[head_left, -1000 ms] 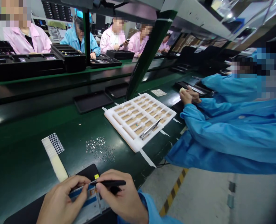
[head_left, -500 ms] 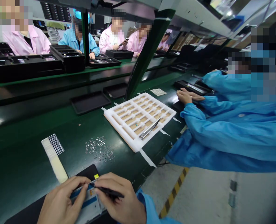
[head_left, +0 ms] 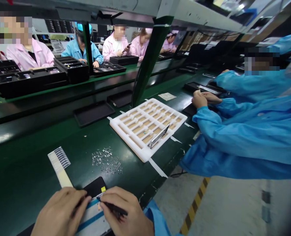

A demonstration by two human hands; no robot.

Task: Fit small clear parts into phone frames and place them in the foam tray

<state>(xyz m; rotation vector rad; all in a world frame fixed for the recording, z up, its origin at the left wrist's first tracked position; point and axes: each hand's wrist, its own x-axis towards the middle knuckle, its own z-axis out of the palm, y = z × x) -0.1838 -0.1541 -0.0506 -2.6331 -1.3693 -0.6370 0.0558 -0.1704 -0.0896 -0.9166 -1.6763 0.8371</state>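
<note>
My left hand is closed, its bent fingers gripping the left edge of a flat silver panel with blue strips. My right hand is wrapped round a slim black pen-shaped tool, whose tip meets the panel's upper edge. Part of the panel is hidden under both hands. Just beyond it shows a black flat case with a yellow sticker at its corner. A pale card bearing rows of thin strips lies past my left hand. Small shiny metal pieces are scattered ahead.
A white foam tray with slots holds a tilted slim metal frame. Dark shallow trays lie behind it. A co-worker in a blue sleeve sits at right. A green post rises from the bench.
The view has shifted slightly. My left fingers have bunched closer together at the panel's edge, and the tool stays in my right hand. The co-worker's hands have moved a little to the right.
</note>
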